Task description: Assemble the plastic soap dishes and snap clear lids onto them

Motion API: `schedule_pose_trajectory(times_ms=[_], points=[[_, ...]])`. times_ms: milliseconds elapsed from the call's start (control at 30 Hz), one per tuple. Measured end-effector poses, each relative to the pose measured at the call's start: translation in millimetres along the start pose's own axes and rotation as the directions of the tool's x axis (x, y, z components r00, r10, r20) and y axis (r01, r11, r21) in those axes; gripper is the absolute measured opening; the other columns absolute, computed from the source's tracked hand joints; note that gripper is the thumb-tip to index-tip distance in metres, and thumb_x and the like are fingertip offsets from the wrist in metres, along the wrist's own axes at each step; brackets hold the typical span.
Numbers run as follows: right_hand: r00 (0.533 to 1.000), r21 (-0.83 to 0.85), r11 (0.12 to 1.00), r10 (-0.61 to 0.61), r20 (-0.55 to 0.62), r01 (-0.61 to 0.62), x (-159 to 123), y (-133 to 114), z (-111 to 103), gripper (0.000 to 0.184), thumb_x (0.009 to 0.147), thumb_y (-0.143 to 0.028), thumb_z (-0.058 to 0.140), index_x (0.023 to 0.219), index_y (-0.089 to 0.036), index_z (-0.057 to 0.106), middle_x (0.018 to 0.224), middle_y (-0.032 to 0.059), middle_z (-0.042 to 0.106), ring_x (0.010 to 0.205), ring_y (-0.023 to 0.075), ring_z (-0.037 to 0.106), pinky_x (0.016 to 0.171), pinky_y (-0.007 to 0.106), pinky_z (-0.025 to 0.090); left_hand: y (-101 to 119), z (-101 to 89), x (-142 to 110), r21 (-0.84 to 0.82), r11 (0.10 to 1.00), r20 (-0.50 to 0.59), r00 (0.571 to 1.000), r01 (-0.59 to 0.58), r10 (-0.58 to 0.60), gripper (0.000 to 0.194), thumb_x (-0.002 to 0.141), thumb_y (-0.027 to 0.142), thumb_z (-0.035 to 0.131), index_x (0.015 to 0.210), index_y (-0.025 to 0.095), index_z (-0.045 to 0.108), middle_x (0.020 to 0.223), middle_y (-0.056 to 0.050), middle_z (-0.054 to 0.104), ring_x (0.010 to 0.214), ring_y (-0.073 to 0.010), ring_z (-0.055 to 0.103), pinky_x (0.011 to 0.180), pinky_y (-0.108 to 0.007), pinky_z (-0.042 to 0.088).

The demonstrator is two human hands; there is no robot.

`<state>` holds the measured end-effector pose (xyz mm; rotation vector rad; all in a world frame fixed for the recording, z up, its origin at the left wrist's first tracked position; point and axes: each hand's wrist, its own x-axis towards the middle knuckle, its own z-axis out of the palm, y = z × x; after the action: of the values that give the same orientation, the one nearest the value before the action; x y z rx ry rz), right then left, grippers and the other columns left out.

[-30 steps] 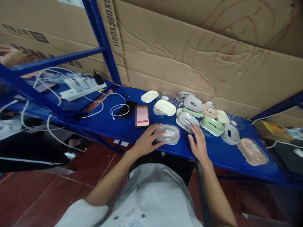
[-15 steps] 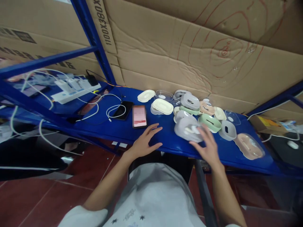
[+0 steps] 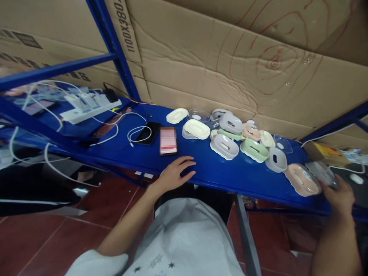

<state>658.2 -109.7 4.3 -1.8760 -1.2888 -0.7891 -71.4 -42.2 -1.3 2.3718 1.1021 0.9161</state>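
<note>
My left hand point(image 3: 175, 172) rests on the blue shelf point(image 3: 201, 168) near its front edge, fingers loosely curled, holding nothing; a phone with a lit pink screen point(image 3: 168, 140) lies just beyond it. My right hand point(image 3: 339, 195) is far out at the shelf's right end, gripping a clear-lidded grey soap box point(image 3: 322, 173) beside a pink soap box point(image 3: 301, 179). Several soap dishes and lids in white, grey, green and pink point(image 3: 230, 134) lie clustered at mid-shelf.
A dark phone point(image 3: 148, 133) with a coiled white cable point(image 3: 135, 134) lies left of the lit one. A white power strip point(image 3: 86, 109) with chargers sits on the left shelf section. Cardboard sheets point(image 3: 230, 57) back the shelf. Blue uprights point(image 3: 112, 42) frame it.
My right hand took the clear-lidded grey box from in front of me and carried it right, to the shelf's far end. My left hand let go of it and stayed put.
</note>
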Motion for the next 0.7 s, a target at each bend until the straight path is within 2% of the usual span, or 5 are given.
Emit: schedule_pose_trajectory(times_ms=[200, 300, 433, 567, 700], points=[[0.957, 0.057, 0.981, 0.167, 0.238, -0.186, 15, -7, -3, 0.095, 0.052, -0.112, 0.050, 0.083, -0.029, 0.085, 0.080, 0.0225, 0.071, 0.075, 0.0390, 0.069, 0.071, 0.059, 0.045, 0, -0.4, -1, 0.012, 1.000, 0.013, 1.000, 0.001, -0.001, 0.032, 0.105, 0.042, 0.063, 0.133, 0.028, 0.071, 0.146, -0.008, 0.065, 0.133, -0.0255, 0.067, 0.118, -0.046, 0.056], [0.977, 0.040, 0.991, 0.117, 0.176, -0.126, 20, -34, -7, 0.104, 0.065, -0.111, 0.038, 0.093, -0.023, 0.086, 0.096, 0.0312, 0.074, 0.098, 0.0466, 0.073, 0.079, 0.063, 0.048, -1, 0.8, -1, 0.027, 1.000, 0.009, 1.000, -0.003, 0.003, 0.033, 0.105, 0.042, 0.063, 0.133, 0.028, 0.071, 0.146, -0.008, 0.066, 0.133, -0.0263, 0.067, 0.117, -0.048, 0.056], [0.960, 0.248, 0.961, -0.177, 0.216, 0.122, 3, -153, -7, 0.076, 0.099, -0.078, 0.046, 0.127, -0.017, 0.078, 0.127, 0.0285, 0.074, 0.126, 0.0386, 0.069, 0.107, 0.055, 0.052, -2, 3.0, 0, 0.040, 0.999, 0.002, 1.000, -0.018, 0.018, 0.032, 0.104, 0.042, 0.064, 0.131, 0.027, 0.072, 0.145, -0.008, 0.067, 0.131, -0.0264, 0.067, 0.116, -0.048, 0.056], [0.722, 0.540, 0.781, -0.565, 0.399, 0.313, -26, -300, 15, 0.059, 0.103, -0.059, 0.058, 0.152, -0.025, 0.060, 0.155, 0.0146, 0.062, 0.146, 0.0335, 0.056, 0.122, 0.058, 0.043, 0, 2.8, 0, 0.051, 0.999, -0.008, 1.000, -0.011, 0.011, 0.030, 0.104, 0.041, 0.064, 0.130, 0.028, 0.073, 0.143, -0.008, 0.068, 0.131, -0.0264, 0.068, 0.115, -0.047, 0.057], [0.590, 0.587, 0.735, -0.652, 0.477, 0.338, -40, -379, 40, 0.055, 0.108, -0.058, 0.051, 0.149, -0.024, 0.062, 0.148, 0.0138, 0.068, 0.143, 0.0356, 0.058, 0.123, 0.065, 0.035, 2, 1.9, -1, 0.052, 0.999, -0.009, 1.000, -0.006, 0.006, 0.031, 0.104, 0.040, 0.064, 0.131, 0.028, 0.072, 0.143, -0.008, 0.068, 0.130, -0.0263, 0.068, 0.114, -0.047, 0.058]])
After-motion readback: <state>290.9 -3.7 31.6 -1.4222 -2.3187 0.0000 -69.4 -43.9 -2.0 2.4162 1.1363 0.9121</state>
